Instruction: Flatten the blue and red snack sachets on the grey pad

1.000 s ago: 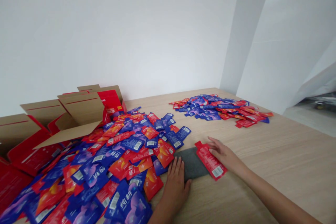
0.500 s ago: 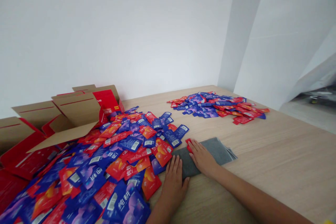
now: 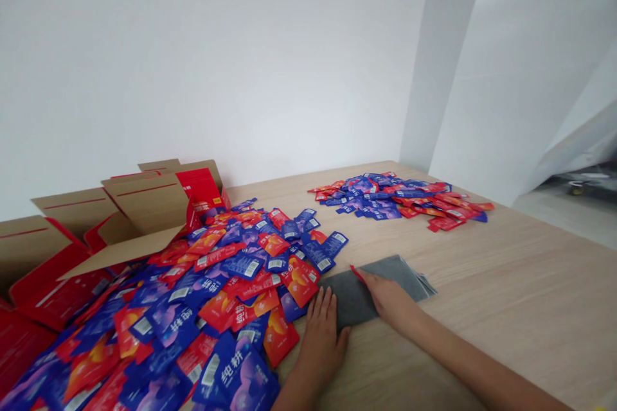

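A flat grey strip [image 3: 395,273], which looks like a folded cloth, lies on the table with layered edges at its right end. My left hand [image 3: 322,334] rests flat on its left end, fingers stretched out and holding nothing. Over the middle of the strip, my right hand [image 3: 385,295] is closed on a small red sachet [image 3: 357,273]; most of that sachet is hidden by the fingers. Close to my left hand lies a large heap of red and blue sachets [image 3: 241,298], printed with fruit pictures and barcodes.
Farther back on the wooden table [image 3: 511,276], a second pile of red and blue sachets [image 3: 400,196] lies toward the right. Opened red cardboard boxes [image 3: 139,202] stand at the left with their flaps up. A white wall [image 3: 270,64] rises behind the table.
My right hand has gone from lying flat over the red sachet to gripping it, shifting slightly right and tilting up its edge. My left hand stays on the strip.
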Motion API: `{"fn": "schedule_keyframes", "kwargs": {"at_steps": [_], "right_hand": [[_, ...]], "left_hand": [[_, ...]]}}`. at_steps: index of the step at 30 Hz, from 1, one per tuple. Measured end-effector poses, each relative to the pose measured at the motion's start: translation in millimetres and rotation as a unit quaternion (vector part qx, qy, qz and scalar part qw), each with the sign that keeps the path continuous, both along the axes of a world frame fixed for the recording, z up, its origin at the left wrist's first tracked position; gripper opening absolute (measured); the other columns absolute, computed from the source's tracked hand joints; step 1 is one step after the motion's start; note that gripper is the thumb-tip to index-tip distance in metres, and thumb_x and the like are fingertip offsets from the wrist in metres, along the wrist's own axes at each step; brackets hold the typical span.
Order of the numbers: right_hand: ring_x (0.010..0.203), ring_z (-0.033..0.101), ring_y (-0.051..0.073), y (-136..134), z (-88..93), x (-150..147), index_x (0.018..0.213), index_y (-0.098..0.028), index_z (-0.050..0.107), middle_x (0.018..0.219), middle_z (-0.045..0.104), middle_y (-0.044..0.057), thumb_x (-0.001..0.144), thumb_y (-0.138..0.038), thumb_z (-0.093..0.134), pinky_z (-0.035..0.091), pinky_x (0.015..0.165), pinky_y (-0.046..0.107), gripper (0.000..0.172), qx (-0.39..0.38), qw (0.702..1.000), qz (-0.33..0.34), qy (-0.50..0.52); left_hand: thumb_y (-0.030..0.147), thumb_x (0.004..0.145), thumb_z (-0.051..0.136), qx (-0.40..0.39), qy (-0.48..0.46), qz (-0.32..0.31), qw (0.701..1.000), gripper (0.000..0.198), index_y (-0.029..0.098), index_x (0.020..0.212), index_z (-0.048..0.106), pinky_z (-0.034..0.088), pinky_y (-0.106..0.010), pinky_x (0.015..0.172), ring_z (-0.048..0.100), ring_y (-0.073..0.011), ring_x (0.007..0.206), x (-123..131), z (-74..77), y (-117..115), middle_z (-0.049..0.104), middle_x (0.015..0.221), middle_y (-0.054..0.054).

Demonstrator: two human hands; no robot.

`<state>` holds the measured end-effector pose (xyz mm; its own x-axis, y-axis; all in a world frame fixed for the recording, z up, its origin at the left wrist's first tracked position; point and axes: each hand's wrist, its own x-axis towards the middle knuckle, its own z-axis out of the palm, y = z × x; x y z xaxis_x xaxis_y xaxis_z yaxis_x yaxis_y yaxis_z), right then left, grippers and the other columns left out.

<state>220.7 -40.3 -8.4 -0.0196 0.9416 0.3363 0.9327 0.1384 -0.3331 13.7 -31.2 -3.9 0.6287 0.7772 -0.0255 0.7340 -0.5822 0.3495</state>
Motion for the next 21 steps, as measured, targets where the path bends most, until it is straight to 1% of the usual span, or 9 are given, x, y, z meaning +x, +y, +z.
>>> {"fn": "schedule_keyframes", "kwargs": {"at_steps": [3,5,7,8,12,14,15,17,21], "right_hand": [[0.105,0.060,0.020,7,18.1,25,0.131,-0.017,0.047,0.118,0.063,0.007,0.086,-0.020,0.032,0.049,0.087,0.031,0.048,-0.038,0.996,-0.006,0.080],[0.111,0.056,0.021,8,19.0,37,0.134,-0.014,0.042,0.123,0.059,0.011,0.088,-0.027,0.032,0.046,0.092,0.037,0.049,-0.028,0.994,-0.047,0.090],[0.120,0.049,0.024,2,9.7,41,0.136,-0.010,0.038,0.130,0.052,0.016,0.088,-0.031,0.034,0.040,0.098,0.043,0.052,0.001,0.996,-0.063,0.056],[0.124,0.044,0.025,-2,1.9,39,0.136,-0.009,0.038,0.133,0.049,0.017,0.089,-0.033,0.034,0.037,0.101,0.044,0.052,0.015,0.998,-0.055,0.030],[0.133,0.028,0.023,-18,-35.9,16,0.137,-0.016,0.038,0.143,0.037,0.012,0.090,-0.028,0.034,0.033,0.104,0.045,0.048,0.026,0.996,0.040,-0.069],[0.135,0.023,0.022,-15,-48.0,7,0.138,-0.017,0.035,0.145,0.033,0.011,0.090,-0.024,0.033,0.032,0.105,0.045,0.049,0.023,0.994,0.058,-0.094],[0.135,0.022,0.022,-10,-50.6,4,0.139,-0.017,0.033,0.146,0.031,0.011,0.090,-0.022,0.032,0.031,0.105,0.045,0.050,0.023,0.993,0.057,-0.100],[0.135,0.023,0.022,4,-49.6,1,0.140,-0.017,0.032,0.146,0.031,0.011,0.090,-0.020,0.031,0.031,0.105,0.045,0.050,0.017,0.993,0.048,-0.103],[0.131,0.032,0.025,32,-39.4,1,0.136,-0.013,0.038,0.142,0.037,0.016,0.088,-0.018,0.034,0.035,0.102,0.045,0.049,-0.006,0.993,0.018,-0.120]], "left_hand": [[0.027,0.083,0.042,-0.003,-0.003,0.002,1.000,0.061,0.007,0.139,0.029,0.018,-0.045,0.109,0.013,-0.0246,0.135,0,1.4,-1,0.019,0.147,-0.012],[0.027,0.083,0.042,-0.005,0.000,0.002,1.000,0.061,0.006,0.139,0.028,0.018,-0.044,0.109,0.013,-0.0244,0.135,0,1.7,-2,0.019,0.147,-0.012],[0.027,0.083,0.042,-0.006,0.004,0.002,1.000,0.061,0.005,0.139,0.028,0.017,-0.043,0.110,0.012,-0.0245,0.136,0,0.9,-2,0.019,0.147,-0.012],[0.027,0.083,0.042,-0.006,0.005,0.002,1.000,0.061,0.005,0.139,0.028,0.017,-0.043,0.110,0.012,-0.0245,0.136,0,0.1,-2,0.019,0.147,-0.012],[0.027,0.083,0.042,-0.002,0.009,0.004,1.000,0.061,0.007,0.139,0.027,0.017,-0.044,0.110,0.012,-0.0242,0.136,0,-4.1,-1,0.019,0.148,-0.011],[0.027,0.083,0.042,0.000,0.009,0.004,1.000,0.061,0.008,0.139,0.027,0.017,-0.044,0.110,0.012,-0.0240,0.136,0,-5.1,-1,0.019,0.148,-0.010],[0.027,0.083,0.042,0.000,0.009,0.003,1.000,0.061,0.008,0.139,0.027,0.017,-0.044,0.110,0.012,-0.0240,0.136,0,-5.1,0,0.020,0.148,-0.010],[0.026,0.083,0.042,0.002,0.011,0.001,1.000,0.061,0.007,0.139,0.028,0.017,-0.044,0.110,0.013,-0.0240,0.136,1,-4.5,1,0.020,0.148,-0.011],[0.027,0.084,0.041,0.010,0.009,-0.004,1.000,0.059,0.005,0.138,0.030,0.017,-0.045,0.109,0.013,-0.0243,0.136,1,-4.2,2,0.020,0.147,-0.012]]}}
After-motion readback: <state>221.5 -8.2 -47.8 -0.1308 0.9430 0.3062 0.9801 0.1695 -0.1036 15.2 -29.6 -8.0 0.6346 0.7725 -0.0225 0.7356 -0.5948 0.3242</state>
